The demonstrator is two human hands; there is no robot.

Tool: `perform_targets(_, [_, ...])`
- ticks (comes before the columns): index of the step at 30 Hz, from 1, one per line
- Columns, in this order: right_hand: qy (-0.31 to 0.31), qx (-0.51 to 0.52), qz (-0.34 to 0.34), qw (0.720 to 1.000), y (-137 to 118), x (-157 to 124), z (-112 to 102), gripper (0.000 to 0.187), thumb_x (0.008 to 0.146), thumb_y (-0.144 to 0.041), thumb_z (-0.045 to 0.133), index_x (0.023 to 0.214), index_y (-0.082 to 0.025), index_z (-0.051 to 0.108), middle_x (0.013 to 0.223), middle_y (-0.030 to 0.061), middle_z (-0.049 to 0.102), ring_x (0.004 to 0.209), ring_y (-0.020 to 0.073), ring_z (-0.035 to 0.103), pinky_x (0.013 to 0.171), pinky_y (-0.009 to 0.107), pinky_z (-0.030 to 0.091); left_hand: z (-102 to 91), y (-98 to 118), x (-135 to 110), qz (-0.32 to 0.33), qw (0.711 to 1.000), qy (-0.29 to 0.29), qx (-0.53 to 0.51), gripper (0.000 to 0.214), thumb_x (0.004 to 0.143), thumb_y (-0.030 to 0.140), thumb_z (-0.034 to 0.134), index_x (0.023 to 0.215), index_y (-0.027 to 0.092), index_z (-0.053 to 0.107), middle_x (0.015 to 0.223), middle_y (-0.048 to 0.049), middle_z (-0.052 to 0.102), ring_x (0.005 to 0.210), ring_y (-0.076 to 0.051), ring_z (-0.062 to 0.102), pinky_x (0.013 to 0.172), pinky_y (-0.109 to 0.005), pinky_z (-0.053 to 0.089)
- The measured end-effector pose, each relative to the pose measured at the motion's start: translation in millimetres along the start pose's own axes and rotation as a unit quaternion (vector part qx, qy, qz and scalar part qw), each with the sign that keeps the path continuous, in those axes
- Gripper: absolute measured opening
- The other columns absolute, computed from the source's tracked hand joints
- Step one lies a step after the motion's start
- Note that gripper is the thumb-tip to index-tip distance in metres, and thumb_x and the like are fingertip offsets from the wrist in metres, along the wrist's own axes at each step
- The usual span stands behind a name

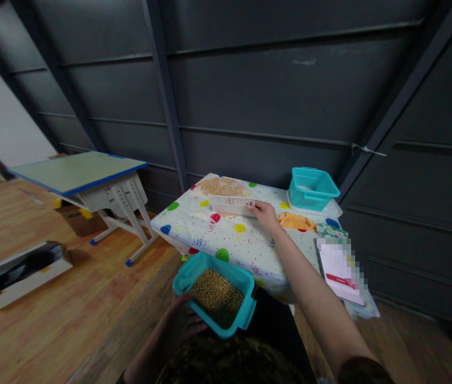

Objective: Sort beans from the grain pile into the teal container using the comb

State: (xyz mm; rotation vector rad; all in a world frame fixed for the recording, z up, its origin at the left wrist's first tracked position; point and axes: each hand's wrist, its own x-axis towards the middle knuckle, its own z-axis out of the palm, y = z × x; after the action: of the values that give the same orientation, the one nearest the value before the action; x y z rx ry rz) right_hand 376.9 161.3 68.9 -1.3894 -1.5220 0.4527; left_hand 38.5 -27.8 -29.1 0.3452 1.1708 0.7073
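Note:
My right hand (265,214) is closed on the right end of a narrow white plastic tray (229,207), just over the tablecloth. The tray appears to have slots or ridges along it. Behind it spreads a pile of pale yellow beans (222,186), and a few more beans lie in front. Low in the view, at my lap, is a teal plastic basin (249,285) partly filled with soybeans (216,293). My left hand (186,319) grips its left side, thumb at the rim and fingers along the outer wall.
A second teal basin (312,198) stands on a white lid at the table's back right. Near it lie an orange cloth (296,221) and a tablet-like device (340,272). A desk (82,170) and an opened white box (22,274) are on the left.

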Motion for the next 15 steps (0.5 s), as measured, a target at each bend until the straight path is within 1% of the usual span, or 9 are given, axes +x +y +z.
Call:
perform_targets(2, [-0.001,0.004,-0.001,1.000,0.6,0.2,-1.0,0.049,0.076,-0.070,0.061,0.060,-0.026,0.050,0.060,-0.0016,0.044,0.065,0.0177,0.041,0.065,0.033,0.031,-3.5,-2.2,3.4,-0.003,1.000,-0.001,-0.008,0.069,0.100,0.042,0.068,0.161,0.030,0.038,0.093,-0.0054,0.086,0.106,-0.034,0.087,0.102,-0.046,0.067])
perform_targets(6, [-0.007,0.012,0.003,1.000,2.1,0.4,-2.5,0.052,0.076,-0.074,0.060,0.060,-0.026,0.048,0.062,-0.0017,0.042,0.066,0.0176,0.040,0.064,0.033,0.030,-9.3,-6.4,9.9,0.016,1.000,-0.010,-0.021,0.080,0.093,0.046,0.075,0.161,0.033,0.035,0.093,-0.0047,0.086,0.103,-0.036,0.087,0.100,-0.047,0.068])
perform_targets(7, [-0.012,0.012,0.006,1.000,1.9,0.2,-2.9,0.052,0.076,-0.074,0.061,0.060,-0.026,0.049,0.062,-0.0017,0.042,0.066,0.0176,0.040,0.064,0.033,0.030,-9.7,-6.9,11.0,0.017,1.000,-0.007,-0.021,0.080,0.093,0.046,0.076,0.160,0.033,0.035,0.092,-0.0045,0.085,0.101,-0.036,0.087,0.099,-0.046,0.068])
perform_targets(10, [-0.025,0.013,0.011,1.000,-0.4,-0.8,-4.7,0.053,0.076,-0.074,0.065,0.061,-0.025,0.050,0.061,-0.0021,0.042,0.066,0.0170,0.039,0.063,0.032,0.029,-7.3,-6.5,10.8,0.003,1.000,0.001,-0.012,0.070,0.096,0.044,0.072,0.156,0.028,0.039,0.086,-0.0054,0.085,0.098,-0.035,0.087,0.098,-0.045,0.068])
perform_targets(12, [-0.024,0.015,0.006,1.000,-2.5,-1.5,-6.6,0.054,0.076,-0.074,0.066,0.060,-0.025,0.049,0.061,-0.0022,0.042,0.066,0.0165,0.038,0.063,0.032,0.029,-4.9,-5.9,8.3,0.006,1.000,-0.003,-0.013,0.068,0.096,0.042,0.071,0.155,0.024,0.043,0.082,-0.0060,0.085,0.098,-0.035,0.087,0.093,-0.043,0.069])
perform_targets(15, [-0.018,0.012,0.001,1.000,-4.9,-2.1,-9.4,0.056,0.077,-0.075,0.067,0.059,-0.025,0.048,0.061,-0.0021,0.042,0.067,0.0167,0.038,0.064,0.032,0.029,-5.8,-6.3,6.9,0.024,0.999,-0.014,-0.032,0.077,0.096,0.040,0.073,0.162,0.021,0.038,0.077,-0.0039,0.084,0.095,-0.035,0.087,0.077,-0.037,0.068])
